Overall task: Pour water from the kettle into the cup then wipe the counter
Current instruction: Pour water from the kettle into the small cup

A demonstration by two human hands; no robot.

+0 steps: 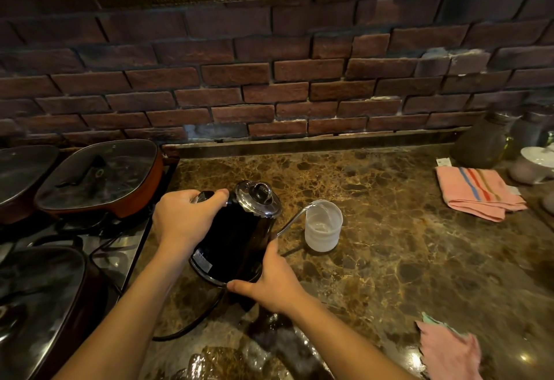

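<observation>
Your right hand (269, 283) cups the kettle (236, 239) at its base to steady the tilt; your left hand (183, 218), at ten o'clock, clamps the handle. The spout reaches over the cup (322, 227) at two o'clock on the bench (404, 259), so water lands inside.

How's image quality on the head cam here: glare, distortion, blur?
Head view: dim, warm light; wide-angle bowing curves the brick wall courses; specular glare on the wet counter near the bottom edge and on the kettle lid; the cup and both hands, left hand and right hand, are sharp enough; the jars at far right are soft and dark.
</observation>
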